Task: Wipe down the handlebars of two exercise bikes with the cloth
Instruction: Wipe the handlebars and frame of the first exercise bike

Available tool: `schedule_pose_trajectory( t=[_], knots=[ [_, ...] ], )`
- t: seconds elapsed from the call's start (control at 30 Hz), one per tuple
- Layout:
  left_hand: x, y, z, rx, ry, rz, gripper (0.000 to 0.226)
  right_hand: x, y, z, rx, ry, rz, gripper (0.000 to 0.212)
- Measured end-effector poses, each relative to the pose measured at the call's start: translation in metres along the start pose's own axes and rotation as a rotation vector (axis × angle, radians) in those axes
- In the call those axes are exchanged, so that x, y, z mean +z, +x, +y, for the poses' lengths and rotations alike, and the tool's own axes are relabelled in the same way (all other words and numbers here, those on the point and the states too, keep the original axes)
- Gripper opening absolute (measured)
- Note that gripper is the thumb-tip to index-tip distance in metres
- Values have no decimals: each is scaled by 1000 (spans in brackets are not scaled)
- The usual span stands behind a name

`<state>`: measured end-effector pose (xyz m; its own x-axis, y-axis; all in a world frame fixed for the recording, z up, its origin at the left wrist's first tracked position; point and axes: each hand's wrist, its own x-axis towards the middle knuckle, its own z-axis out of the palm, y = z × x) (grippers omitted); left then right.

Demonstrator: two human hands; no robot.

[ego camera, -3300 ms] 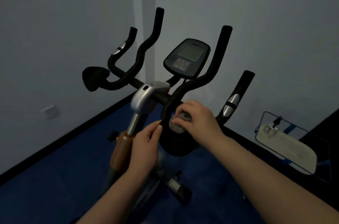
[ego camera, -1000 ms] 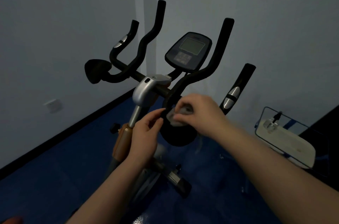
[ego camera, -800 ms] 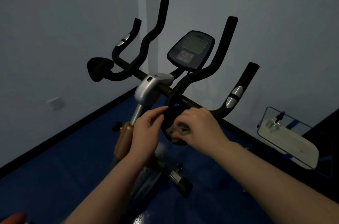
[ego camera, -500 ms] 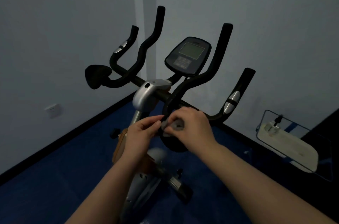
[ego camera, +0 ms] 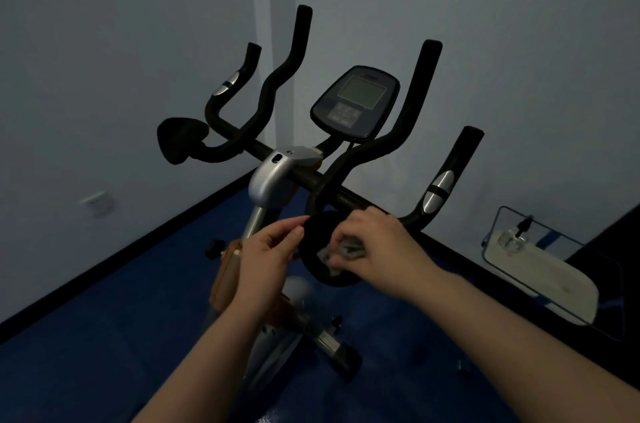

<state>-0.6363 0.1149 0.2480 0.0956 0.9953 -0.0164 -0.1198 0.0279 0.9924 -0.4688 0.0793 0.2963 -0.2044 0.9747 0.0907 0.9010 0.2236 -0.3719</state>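
My right hand (ego camera: 377, 251) pinched the cloth (ego camera: 348, 249) against the pad (ego camera: 323, 249), at six o'clock below the console (ego camera: 355, 102). My left hand (ego camera: 268, 251) pinched the pad's nine-o'clock edge. With so small a bunch, the cloth could slip and fall.

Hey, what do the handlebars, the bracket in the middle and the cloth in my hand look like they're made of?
Handlebars: probably foam or rubber sleeving, matte black with no shine.
Silver bracket: painted metal or plastic, glossy, with a bright highlight; which one is unclear.
Cloth: soft grey fabric, crumpled under the right hand; the weave is too dim to tell.
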Motion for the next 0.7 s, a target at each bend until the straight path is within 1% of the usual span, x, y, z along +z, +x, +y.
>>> schedule_pose_trajectory(
  t=[0.03,0.07,0.1,0.13,0.23,0.27,0.3,0.37,0.43,0.47,0.5,0.53,0.63,0.7],
  knots=[
    [1,-1,1,15,8,-1,21,-10,0,3,9,55,-110,14],
    [1,-2,2,31,13,-4,21,-21,4,6,26,99,-185,13],
    [3,-2,4,45,15,-8,22,-27,11,8,33,120,-184,14],
    [5,-2,5,57,14,-11,23,-28,18,9,47,134,-112,14],
    [11,-4,5,101,38,14,25,-7,28,6,132,219,206,14],
    [12,-5,4,115,55,27,25,2,23,5,138,228,264,14],
    [13,-6,3,123,70,37,25,9,14,6,131,219,292,13],
    [13,-6,3,129,95,43,25,13,-6,10,116,225,263,13],
    [13,-5,3,134,115,41,26,0,-14,11,139,287,146,12],
    [12,-5,4,137,124,33,27,-7,-11,12,155,285,88,11],
    [12,-5,4,141,132,26,27,-11,-6,12,164,258,70,12],
    [12,-5,3,144,135,25,28,-13,1,11,173,235,100,12],
    [14,-7,4,153,149,35,28,-4,15,8,214,256,285,12],
    [14,-7,4,153,148,40,28,6,6,9,206,287,325,13]
  ],
)
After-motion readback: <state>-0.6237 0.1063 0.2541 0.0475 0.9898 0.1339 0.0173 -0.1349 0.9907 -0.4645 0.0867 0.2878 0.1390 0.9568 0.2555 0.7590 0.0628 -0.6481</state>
